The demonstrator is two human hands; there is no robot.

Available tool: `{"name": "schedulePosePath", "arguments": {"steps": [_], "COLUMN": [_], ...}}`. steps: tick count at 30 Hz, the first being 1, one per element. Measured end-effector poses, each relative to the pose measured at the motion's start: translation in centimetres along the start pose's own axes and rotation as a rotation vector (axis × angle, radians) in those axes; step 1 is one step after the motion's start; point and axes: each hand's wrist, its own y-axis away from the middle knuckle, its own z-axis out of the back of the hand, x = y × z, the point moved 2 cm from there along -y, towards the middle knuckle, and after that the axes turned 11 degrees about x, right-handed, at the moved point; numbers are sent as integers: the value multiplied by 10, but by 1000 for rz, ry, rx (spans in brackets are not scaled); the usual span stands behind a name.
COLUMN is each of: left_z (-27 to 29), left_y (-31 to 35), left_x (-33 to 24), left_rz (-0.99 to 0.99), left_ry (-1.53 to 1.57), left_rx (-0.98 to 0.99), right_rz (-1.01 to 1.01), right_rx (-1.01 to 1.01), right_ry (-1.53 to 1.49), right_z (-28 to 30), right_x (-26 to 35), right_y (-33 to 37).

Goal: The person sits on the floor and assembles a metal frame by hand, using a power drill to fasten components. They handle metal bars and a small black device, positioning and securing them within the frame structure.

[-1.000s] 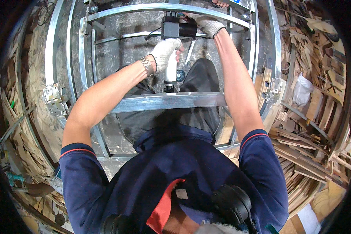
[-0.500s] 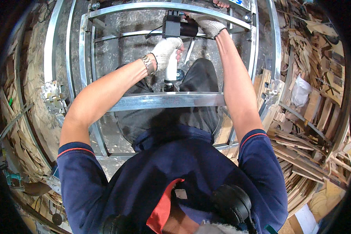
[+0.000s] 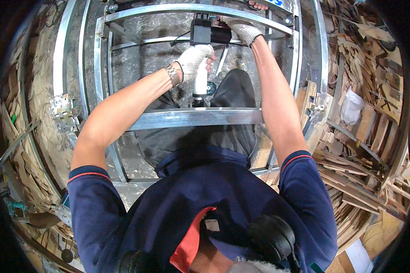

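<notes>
The linear actuator (image 3: 199, 86) lies lengthwise inside a metal frame (image 3: 196, 118), its black gearbox (image 3: 200, 32) and black motor (image 3: 221, 34) toward the upper cross-member and its white tube running down to the near crossbar. The left hand (image 3: 195, 62), in a white knitted glove with bare fingers showing, is wrapped around the tube directly below the gearbox; this grip is closed on the tube. A metal-banded watch (image 3: 172, 75) is fitted on the left wrist. The right hand (image 3: 246, 32), also gloved, is positioned just beyond the right end of the motor, partly behind the upper cross-member; its fingertips are obscured, so the state of this grip cannot be determined. A small dark disc (image 3: 211, 88) is located just right of the tube, between the person's knees. Bracket assemblies (image 3: 64, 113) are located at both outer rails. Wood offcuts (image 3: 351, 168) and a white bag (image 3: 352, 106) lie on the right.
</notes>
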Motion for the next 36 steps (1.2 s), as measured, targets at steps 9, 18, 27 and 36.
{"name": "schedulePosePath", "arguments": {"steps": [9, 18, 27, 36], "left_z": [1, 4, 1, 1], "left_y": [0, -4, -1, -2], "left_x": [1, 3, 1, 1], "left_rz": [16, -11, -9, 2], "left_ry": [-22, -40, -29, -18], "left_rx": [26, 37, 35, 43], "right_rz": [-180, -64, -164, 73], "right_rx": [20, -52, 72, -19], "right_ry": [-1, 276, 249, 636], "right_z": [-3, -5, 0, 1], "right_x": [12, 23, 1, -20], "right_y": [3, 10, -11, -21]}}
